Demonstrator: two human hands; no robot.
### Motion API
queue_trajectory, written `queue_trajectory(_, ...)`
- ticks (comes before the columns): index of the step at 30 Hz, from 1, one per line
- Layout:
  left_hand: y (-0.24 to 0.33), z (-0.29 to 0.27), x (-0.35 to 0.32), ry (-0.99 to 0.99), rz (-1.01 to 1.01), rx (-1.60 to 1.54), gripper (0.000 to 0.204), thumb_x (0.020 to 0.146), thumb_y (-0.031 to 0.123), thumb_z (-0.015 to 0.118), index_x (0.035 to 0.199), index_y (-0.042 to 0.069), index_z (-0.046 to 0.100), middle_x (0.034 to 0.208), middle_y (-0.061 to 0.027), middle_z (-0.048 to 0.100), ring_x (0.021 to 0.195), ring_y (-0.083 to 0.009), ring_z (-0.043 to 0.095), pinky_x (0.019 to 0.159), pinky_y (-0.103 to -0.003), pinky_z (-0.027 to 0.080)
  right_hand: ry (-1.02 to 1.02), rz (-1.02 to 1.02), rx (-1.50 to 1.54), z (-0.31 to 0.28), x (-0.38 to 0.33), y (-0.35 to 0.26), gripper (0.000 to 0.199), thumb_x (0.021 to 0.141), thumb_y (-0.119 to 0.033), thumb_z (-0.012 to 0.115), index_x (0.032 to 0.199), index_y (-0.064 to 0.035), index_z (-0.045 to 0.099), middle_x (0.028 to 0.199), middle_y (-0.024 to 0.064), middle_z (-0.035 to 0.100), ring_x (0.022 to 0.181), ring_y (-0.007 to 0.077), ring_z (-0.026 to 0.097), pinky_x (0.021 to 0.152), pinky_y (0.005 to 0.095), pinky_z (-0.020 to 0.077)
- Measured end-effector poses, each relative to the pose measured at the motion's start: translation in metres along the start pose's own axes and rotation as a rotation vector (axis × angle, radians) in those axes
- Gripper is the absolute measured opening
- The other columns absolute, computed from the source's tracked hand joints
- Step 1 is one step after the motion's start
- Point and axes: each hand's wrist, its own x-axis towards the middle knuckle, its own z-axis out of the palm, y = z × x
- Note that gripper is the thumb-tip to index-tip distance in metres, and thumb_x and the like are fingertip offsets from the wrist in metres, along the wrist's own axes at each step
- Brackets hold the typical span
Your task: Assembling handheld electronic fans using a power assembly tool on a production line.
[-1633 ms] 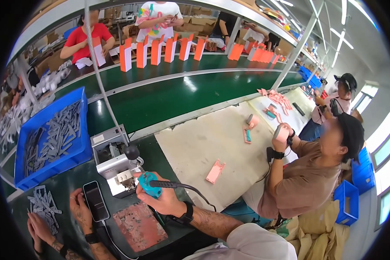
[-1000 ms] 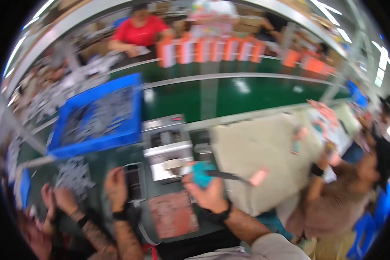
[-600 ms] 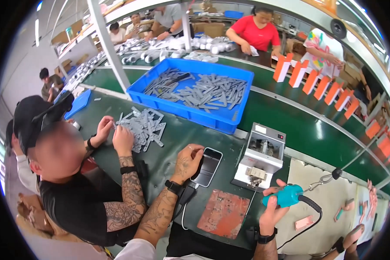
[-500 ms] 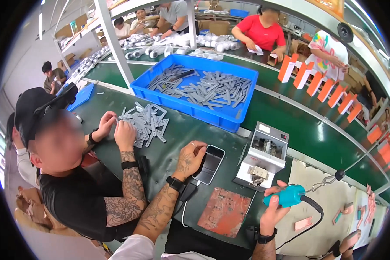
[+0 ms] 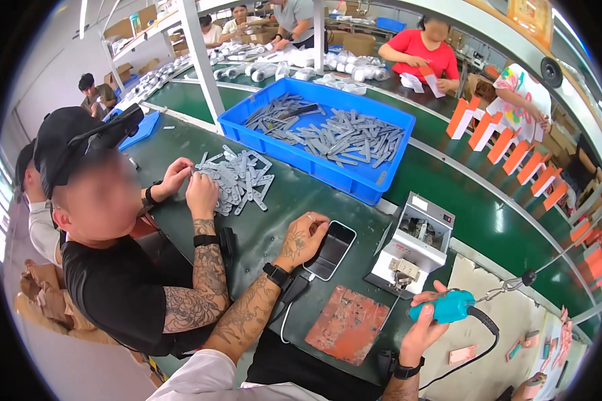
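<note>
My right hand (image 5: 427, 327) is wrapped round a teal electric screwdriver (image 5: 451, 306), which hangs from a wire and carries a black cord. My left hand (image 5: 304, 238) rests on the green bench with its fingers curled in, beside the left edge of a dark-screened phone (image 5: 332, 250). Its palm side is hidden, so I cannot see whether anything is in it. Between my hands lies a worn red plate (image 5: 348, 325). Just beyond the screwdriver stands a small grey screw feeder (image 5: 413, 247) with an open top.
A blue bin (image 5: 301, 155) of grey strips stands beyond the bench. At my left, a co-worker in a black cap handles a pile of grey strips (image 5: 237, 182). Orange and white boxes (image 5: 495, 139) line the green conveyor (image 5: 475, 194). Pink parts (image 5: 463, 354) lie right.
The whole view has shifted slightly, with the scene moving right. My hands keep their places. Across the conveyor, the person in red now holds an orange and white box upright.
</note>
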Motion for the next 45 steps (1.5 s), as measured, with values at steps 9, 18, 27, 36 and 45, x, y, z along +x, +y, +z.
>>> queue_trajectory(9,-0.002,-0.005,-0.004,0.069,0.074,-0.026,0.012,0.096,0.013,0.067,0.102,0.004,0.073,0.094,-0.0114,0.07,0.078,-0.023,0.068,0.072,-0.035,0.054,-0.019,-0.012,0.002,-0.001,-0.004,0.007,0.059,0.101,-0.038,0.063,0.136,0.008,0.05,0.092,0.0071,0.064,0.081,0.0136,0.057,0.078,0.0296,0.0458)
queue_trajectory(18,-0.008,-0.003,-0.001,0.036,0.059,-0.066,0.013,0.096,0.015,0.065,0.101,0.003,0.07,0.089,-0.0105,0.066,0.074,-0.0229,0.065,0.07,-0.036,0.053,-0.046,-0.092,0.001,0.002,0.001,0.01,0.064,0.103,-0.042,0.058,0.139,0.0097,0.048,0.089,0.0078,0.06,0.079,0.016,0.053,0.075,0.0314,0.0424)
queue_trajectory(27,-0.01,0.0,-0.006,0.034,0.069,-0.069,0.014,0.097,0.016,0.065,0.103,0.004,0.07,0.091,-0.0099,0.068,0.076,-0.0221,0.066,0.072,-0.035,0.053,-0.01,-0.045,-0.036,-0.004,-0.002,0.011,0.068,0.1,-0.046,0.061,0.139,0.0082,0.049,0.089,0.008,0.059,0.079,0.0164,0.055,0.07,0.0305,0.0418)
queue_trajectory(36,-0.009,-0.001,-0.003,0.029,0.053,-0.047,0.018,0.098,0.019,0.066,0.107,0.003,0.07,0.092,-0.0104,0.068,0.078,-0.0212,0.066,0.073,-0.035,0.054,-0.034,-0.067,-0.028,-0.002,0.002,0.01,0.066,0.105,-0.043,0.055,0.142,0.0107,0.046,0.09,0.0096,0.059,0.081,0.0182,0.052,0.079,0.0346,0.0427)
queue_trajectory(45,-0.014,0.001,-0.004,0.018,0.048,-0.031,0.019,0.099,0.02,0.066,0.107,0.003,0.07,0.092,-0.0105,0.068,0.079,-0.0214,0.067,0.074,-0.035,0.054,-0.06,-0.076,-0.029,-0.006,0.001,0.015,0.067,0.105,-0.043,0.055,0.141,0.0118,0.046,0.091,0.0097,0.061,0.081,0.0185,0.053,0.078,0.0346,0.0434)
